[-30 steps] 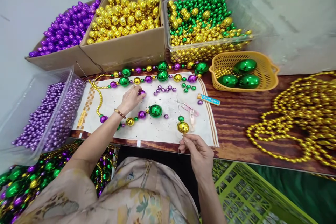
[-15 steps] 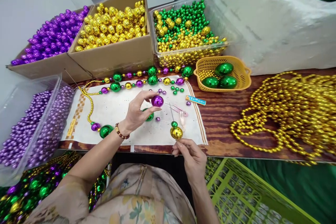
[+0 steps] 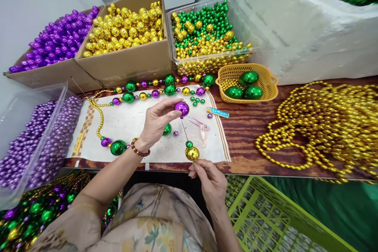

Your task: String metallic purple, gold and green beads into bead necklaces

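My left hand (image 3: 156, 122) pinches a shiny purple bead (image 3: 181, 109) between thumb and fingers, above a white cloth (image 3: 130, 122). A thin needle (image 3: 184, 130) reaches up to the underside of that bead; whether its tip is inside I cannot tell. Threaded lower on the needle are a small green bead (image 3: 189, 144) and a larger gold bead (image 3: 192, 153). Just under the gold bead, my right hand (image 3: 211, 181) grips the needle's lower end with thumb and fingertips. Beneath my left hand, a big green bead (image 3: 167, 129) is partly hidden.
A strung garland (image 3: 155, 93) curves along the cloth's back and left. Small green beads (image 3: 195, 104), a pink tool (image 3: 198, 123) and a blue-orange strip (image 3: 217, 112) lie rightward. Behind stand bead boxes (image 3: 121, 57) and a yellow basket (image 3: 267, 92); gold strands (image 3: 307, 126) heap at right.
My left hand has carried the purple bead slightly right and up, over the needle's tip. My right hand, with the needle and its beads, has shifted slightly left in view.
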`<move>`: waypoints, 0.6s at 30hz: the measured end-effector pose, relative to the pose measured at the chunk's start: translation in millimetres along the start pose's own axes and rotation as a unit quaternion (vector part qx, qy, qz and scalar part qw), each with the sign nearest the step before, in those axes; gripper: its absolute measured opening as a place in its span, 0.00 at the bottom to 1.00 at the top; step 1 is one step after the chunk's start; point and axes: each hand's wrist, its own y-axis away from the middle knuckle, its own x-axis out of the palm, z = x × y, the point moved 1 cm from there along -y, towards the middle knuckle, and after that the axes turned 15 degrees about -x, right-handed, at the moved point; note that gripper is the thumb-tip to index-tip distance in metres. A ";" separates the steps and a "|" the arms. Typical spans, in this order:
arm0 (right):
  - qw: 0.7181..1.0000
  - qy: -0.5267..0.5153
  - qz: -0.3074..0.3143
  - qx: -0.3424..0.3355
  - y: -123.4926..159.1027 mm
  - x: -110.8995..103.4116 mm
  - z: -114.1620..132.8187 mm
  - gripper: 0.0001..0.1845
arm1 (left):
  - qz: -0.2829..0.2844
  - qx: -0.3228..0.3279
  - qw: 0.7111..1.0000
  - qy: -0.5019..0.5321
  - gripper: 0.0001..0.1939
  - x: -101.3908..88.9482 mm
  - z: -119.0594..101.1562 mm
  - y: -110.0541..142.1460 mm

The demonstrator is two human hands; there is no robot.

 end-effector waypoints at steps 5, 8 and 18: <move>1.000 0.002 -0.009 0.012 1.5 1.2 -0.1 0.06 | -0.010 -0.053 0.998 0.023 0.18 -0.9 -1.3 -2.9; 1.000 -0.001 -0.012 0.013 0.9 2.4 0.7 0.06 | -0.003 -0.060 0.998 0.028 0.18 -0.6 -0.9 -2.0; 0.999 0.002 -0.027 0.026 0.8 4.5 -0.3 0.06 | 0.017 -0.070 0.997 0.041 0.16 1.5 0.8 -1.0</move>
